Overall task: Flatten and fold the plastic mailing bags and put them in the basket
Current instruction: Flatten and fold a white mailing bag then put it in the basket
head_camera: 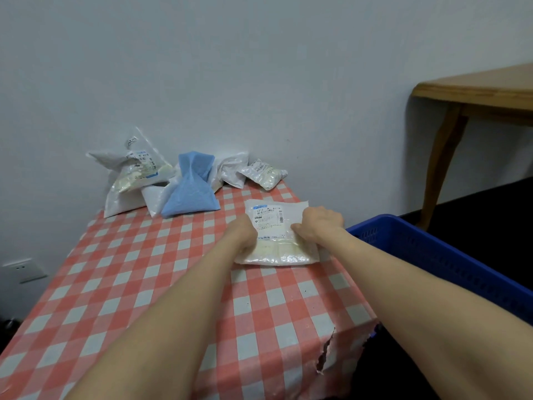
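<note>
The right hand (320,223) grips the right edge of a white bag (277,217), thumb laid on its label. The left hand (242,232) rests on the bag's left edge; I cannot tell how its fingers lie. The bag lies flat on the table (144,269). Just right of the right hand stands the basket (432,249). Beyond the hands, more bags (173,183) are heaped against the wall.
</note>
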A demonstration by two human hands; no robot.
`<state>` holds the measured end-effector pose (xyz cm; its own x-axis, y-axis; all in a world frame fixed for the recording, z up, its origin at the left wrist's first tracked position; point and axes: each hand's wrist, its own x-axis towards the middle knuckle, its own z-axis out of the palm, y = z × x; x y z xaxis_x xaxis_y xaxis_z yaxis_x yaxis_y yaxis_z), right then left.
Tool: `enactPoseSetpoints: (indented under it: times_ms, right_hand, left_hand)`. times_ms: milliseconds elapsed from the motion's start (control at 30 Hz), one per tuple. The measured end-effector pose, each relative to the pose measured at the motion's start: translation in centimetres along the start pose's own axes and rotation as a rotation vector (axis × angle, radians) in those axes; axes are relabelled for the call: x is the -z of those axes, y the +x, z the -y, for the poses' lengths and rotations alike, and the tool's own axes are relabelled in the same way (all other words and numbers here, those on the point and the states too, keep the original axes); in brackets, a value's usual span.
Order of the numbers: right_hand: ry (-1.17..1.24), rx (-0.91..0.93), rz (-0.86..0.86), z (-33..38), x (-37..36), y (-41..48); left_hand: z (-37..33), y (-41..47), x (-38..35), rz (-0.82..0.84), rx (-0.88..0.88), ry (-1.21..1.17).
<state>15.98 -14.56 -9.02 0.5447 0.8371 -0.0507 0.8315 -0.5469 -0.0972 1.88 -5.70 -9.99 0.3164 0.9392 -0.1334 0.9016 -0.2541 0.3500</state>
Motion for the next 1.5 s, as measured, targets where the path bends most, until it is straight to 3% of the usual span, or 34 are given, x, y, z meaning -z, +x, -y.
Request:
enactPoseSetpoints:
  times_ms: [67,167,300,500,833,1500]
  right_hand:
    - [0.051,-0.022,-0.056,0.1,0.0,0.4]
    - [0.235,0.011,-0.100,0.3,-0.5,1.7]
    - [0.309,0.141,-0.060,0.7,-1.3,3.4]
    - [0.252,0.203,0.038,2.2,-2.4,6.1]
    - [0.228,0.207,0.137,2.5,-4.1,8.1]
    - [0.272,0.172,0.150,2.4,-4.8,8.2]
  left_hand:
    - [0.1,0.0,0.1,0.006,0.008,0.078]
    - [0.2,0.5,0.8,-0.129,0.016,0.167]
    - [-0.2,2.1,0.9,-0.238,-0.201,0.098]
    - [-1.1,4.9,-0.7,-0.098,-0.394,0.112]
    - [-1.2,7.1,-3.0,0.073,-0.311,0.142]
    - [-1.1,7.3,-3.7,0.088,-0.292,0.112]
